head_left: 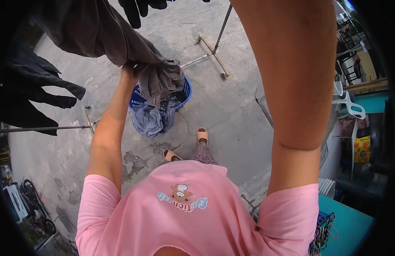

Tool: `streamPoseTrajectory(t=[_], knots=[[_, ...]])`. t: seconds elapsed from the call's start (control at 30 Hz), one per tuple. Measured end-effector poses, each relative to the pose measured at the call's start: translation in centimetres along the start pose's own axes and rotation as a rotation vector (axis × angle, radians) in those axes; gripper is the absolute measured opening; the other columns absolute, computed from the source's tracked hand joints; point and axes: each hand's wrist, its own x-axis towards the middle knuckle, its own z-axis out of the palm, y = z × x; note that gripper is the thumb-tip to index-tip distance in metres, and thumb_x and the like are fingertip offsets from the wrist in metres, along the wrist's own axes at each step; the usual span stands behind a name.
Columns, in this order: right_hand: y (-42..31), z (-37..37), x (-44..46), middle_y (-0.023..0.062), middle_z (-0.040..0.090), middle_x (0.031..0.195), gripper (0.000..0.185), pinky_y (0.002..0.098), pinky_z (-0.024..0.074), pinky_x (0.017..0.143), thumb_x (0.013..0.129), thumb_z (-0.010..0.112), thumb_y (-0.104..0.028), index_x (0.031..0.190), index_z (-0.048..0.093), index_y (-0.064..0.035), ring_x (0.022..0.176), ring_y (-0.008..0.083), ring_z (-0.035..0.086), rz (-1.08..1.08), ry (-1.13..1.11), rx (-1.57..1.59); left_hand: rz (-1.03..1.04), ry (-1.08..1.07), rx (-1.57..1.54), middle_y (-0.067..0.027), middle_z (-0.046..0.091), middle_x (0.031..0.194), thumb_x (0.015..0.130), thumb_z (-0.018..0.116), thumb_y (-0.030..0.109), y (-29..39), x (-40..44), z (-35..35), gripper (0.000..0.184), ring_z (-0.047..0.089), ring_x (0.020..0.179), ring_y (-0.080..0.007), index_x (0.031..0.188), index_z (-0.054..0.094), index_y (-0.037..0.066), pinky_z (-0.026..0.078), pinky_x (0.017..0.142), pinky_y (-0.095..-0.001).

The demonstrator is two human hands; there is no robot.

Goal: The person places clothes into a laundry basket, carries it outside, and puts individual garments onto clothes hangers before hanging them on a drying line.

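A long grey-brown cloth (pixel 116 38) hangs from the upper left down over a blue basket (pixel 187 91). My left hand (pixel 132 70) is closed round the cloth's edge, its fingers partly hidden by the fabric. Bluish-grey crumpled cloth (pixel 150 119) lies in the basket and spills over its near rim. My right arm reaches up past the top edge of the view, and my right hand is out of sight.
Dark garments (pixel 31 85) hang at the left above a metal bar (pixel 44 129). A rack foot (pixel 214 55) stands on the concrete beyond the basket. At the right are a white plastic chair (pixel 349 106) and a teal surface (pixel 347 226).
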Motion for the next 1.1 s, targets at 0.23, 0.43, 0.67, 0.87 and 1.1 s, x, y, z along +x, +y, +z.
streamPoseTrajectory(t=[0.23,0.43,0.67,0.87,1.1], knots=[[7.3,-14.6,-0.3,0.0015,0.054,0.064,0.012,0.0192,0.044,0.044,0.089,0.049,-0.017,0.092,0.048,-0.0056,0.046,0.0063,0.049,0.161,0.054,0.008,0.233,0.102,0.191,-0.0023,0.059,0.102,0.088,0.046,0.027,10.6,0.8,6.7,0.028,0.056,0.095,-0.0167,0.11,0.053,0.013,0.047,0.078,-0.032],[16.5,-19.4,-3.5,0.0203,0.049,0.115,0.059,0.0339,0.0396,0.088,0.084,0.056,-0.028,0.131,0.029,-0.0045,0.105,0.0262,0.051,0.438,-0.001,-0.255,0.945,0.283,0.855,-0.0052,0.06,0.082,0.091,0.042,0.023,20.9,-3.6,12.6,0.029,0.05,0.069,-0.0116,0.099,0.055,-0.001,0.041,0.065,-0.025],[15.8,-7.7,-6.2,0.0242,0.029,0.135,0.097,0.04,0.0293,0.1,0.066,0.071,-0.046,0.137,0.018,-0.0057,0.123,0.0349,0.034,-0.11,-0.199,-0.404,0.557,0.002,0.058,-0.0012,0.059,0.072,0.092,0.042,0.028,27.7,-9.5,21.2,0.023,0.056,0.059,-0.0099,0.087,0.055,0.01,0.046,0.047,-0.018],[16.8,-0.8,-2.3,0.0186,0.055,0.106,0.056,0.0294,0.0397,0.085,0.076,0.065,-0.025,0.115,0.044,0.0084,0.099,0.0254,0.053,0.421,-0.054,-0.152,0.803,-0.24,0.387,-0.011,0.051,0.107,0.082,0.058,0.02,24.7,-11.0,24.5,0.043,0.055,0.094,-0.0179,0.114,0.042,-0.003,0.043,0.088,-0.028],[22.2,1.0,-2.9,0.0105,0.054,0.111,0.034,0.0253,0.0382,0.086,0.088,0.047,-0.012,0.116,0.045,0.0077,0.099,0.0148,0.049,0.316,0.118,0.275,1.151,-0.024,1.117,-0.0116,0.042,0.126,0.076,0.062,0.016,20.7,-17.1,12.2,0.06,0.046,0.112,-0.0239,0.129,0.034,0.009,0.039,0.091,-0.037]])
